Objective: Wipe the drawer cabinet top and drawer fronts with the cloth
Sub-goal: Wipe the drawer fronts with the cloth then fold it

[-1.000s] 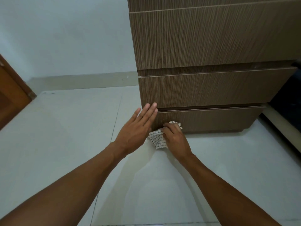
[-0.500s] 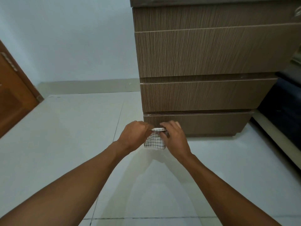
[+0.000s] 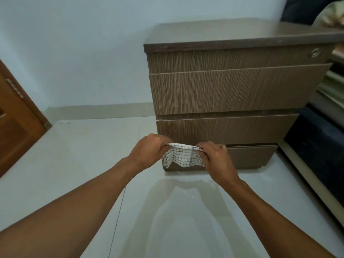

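Observation:
A brown wood-grain drawer cabinet [image 3: 229, 90] stands on the floor ahead, with a dark flat top [image 3: 232, 34] and several drawer fronts; a round lock [image 3: 315, 52] sits at the top right. In front of the lowest drawer [image 3: 249, 155] I hold a white cloth [image 3: 181, 157] with a dark check pattern, stretched between both hands and hanging down. My left hand [image 3: 149, 148] pinches its left edge. My right hand [image 3: 216, 155] pinches its right edge. The cloth hangs clear of the cabinet front.
Glossy pale floor tiles [image 3: 93, 164] stretch around me. A wooden door [image 3: 16, 127] stands at the far left. Dark furniture [image 3: 320, 142] crowds the cabinet's right side, with a pale ledge along the floor. A white wall [image 3: 83, 53] lies behind.
My right hand lifted the cloth off the lowest drawer front, and my left hand closed on its other edge. Both hands spread it out, and my view rose to show the cabinet top.

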